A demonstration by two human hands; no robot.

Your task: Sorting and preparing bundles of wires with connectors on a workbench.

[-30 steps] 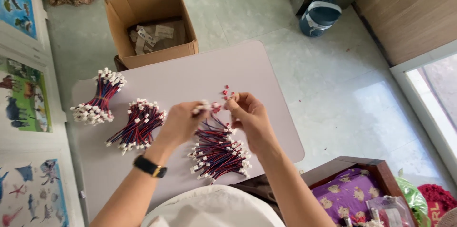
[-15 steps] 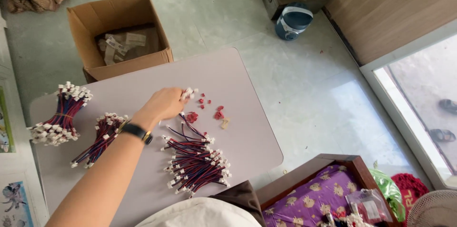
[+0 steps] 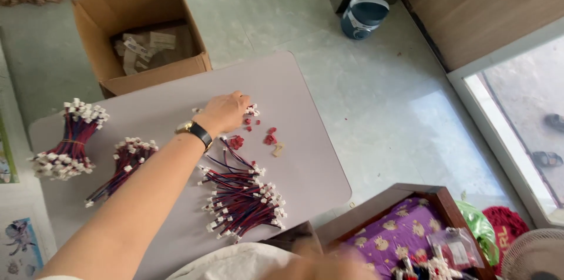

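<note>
Where both hands worked together at mid-table a second ago, the left hand [image 3: 226,112] now reaches alone, fingers curled onto small red pieces [image 3: 252,121] beside loose wire leads [image 3: 244,201] (right hand [image 3: 329,265] a blur at bottom, grip unreadable), while the cardboard box [image 3: 141,33] upper left holds paper-wrapped packets.

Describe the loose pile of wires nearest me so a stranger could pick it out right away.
Start at the grey table beside the cardboard box. Near its front edge, below the left hand, lies the wire pile. Unlike the two bundles further left, it is untied and spread out.
</note>
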